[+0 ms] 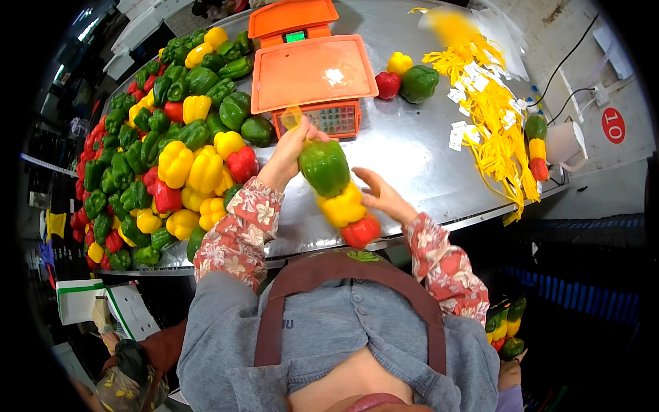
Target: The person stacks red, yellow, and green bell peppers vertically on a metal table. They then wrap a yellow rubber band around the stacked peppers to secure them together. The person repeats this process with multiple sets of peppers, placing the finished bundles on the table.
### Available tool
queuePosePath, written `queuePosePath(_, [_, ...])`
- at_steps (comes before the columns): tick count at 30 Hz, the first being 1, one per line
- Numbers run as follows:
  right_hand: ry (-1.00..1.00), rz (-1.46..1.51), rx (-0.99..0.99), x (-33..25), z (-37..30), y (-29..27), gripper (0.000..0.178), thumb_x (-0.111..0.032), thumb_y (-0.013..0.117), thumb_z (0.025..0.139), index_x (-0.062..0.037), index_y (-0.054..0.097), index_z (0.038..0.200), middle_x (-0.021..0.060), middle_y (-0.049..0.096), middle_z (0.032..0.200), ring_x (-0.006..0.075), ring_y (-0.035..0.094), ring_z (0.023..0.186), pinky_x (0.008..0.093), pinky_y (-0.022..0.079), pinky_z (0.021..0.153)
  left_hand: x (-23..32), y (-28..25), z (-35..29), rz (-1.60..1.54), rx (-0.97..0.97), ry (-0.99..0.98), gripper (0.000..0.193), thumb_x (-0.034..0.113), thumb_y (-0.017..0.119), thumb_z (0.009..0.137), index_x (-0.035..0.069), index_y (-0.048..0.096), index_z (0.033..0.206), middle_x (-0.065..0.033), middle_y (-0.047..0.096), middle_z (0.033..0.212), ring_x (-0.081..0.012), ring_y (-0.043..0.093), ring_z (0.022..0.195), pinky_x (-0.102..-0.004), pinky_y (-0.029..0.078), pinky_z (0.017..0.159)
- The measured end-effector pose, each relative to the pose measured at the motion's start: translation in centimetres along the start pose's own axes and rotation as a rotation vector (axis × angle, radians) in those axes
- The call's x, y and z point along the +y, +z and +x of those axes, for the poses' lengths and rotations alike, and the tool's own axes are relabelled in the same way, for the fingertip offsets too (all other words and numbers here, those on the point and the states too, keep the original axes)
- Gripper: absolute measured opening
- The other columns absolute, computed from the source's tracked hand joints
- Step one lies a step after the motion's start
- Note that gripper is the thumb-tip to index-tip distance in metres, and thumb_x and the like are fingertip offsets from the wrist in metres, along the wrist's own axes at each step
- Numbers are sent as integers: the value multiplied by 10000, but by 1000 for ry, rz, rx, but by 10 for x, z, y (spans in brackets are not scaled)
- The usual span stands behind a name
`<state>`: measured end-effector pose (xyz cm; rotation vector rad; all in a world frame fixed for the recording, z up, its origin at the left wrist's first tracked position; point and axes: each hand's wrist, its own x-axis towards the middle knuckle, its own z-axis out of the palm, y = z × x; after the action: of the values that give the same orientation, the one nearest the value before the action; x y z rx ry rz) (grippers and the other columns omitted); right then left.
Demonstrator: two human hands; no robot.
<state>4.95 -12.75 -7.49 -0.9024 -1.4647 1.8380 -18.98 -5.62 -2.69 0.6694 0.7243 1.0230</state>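
Observation:
My left hand (290, 156) is closed around the gathered top of a yellow net bag (293, 115), whose end sticks up above the fingers. Below it hang three bell peppers in a row: a green pepper (324, 168), a yellow pepper (342, 205) and a red pepper (361, 231). The row slants down to the right over the table's near edge. My right hand (386, 196) is beside the yellow pepper with its fingers apart; whether the fingertips touch it I cannot tell. The mesh over the peppers is barely visible.
An orange scale (312, 72) stands ahead on the metal table (419, 147). Loose peppers (175, 165) heap up at left. Several yellow net bags with white tags (498, 117) lie at right, near a filled pepper bag (537, 147) and a white mug (567, 145). Other people work at both lower sides.

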Motion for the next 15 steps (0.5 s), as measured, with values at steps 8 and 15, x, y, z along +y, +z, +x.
queuePosePath(8, [60, 310, -266, -58, 26, 11, 852, -238, 761, 649, 10, 291, 1315, 96, 415, 1277, 192, 371, 1204, 330, 257, 1026, 15, 40, -6, 29, -193, -23, 426, 406, 334, 942, 76, 445, 697, -99, 561, 788, -335, 545, 1000, -425, 461, 851])
queuePosePath(15, [-26, 130, -94, -67, -1, 28, 811, -219, 764, 652, 21, 323, 1288, 90, 448, 1238, 179, 411, 1169, 326, 285, 1009, 25, 59, -23, 229, -321, 118, 439, 386, 326, 949, 46, 478, 717, -84, 536, 782, -289, 557, 940, -392, 441, 854])
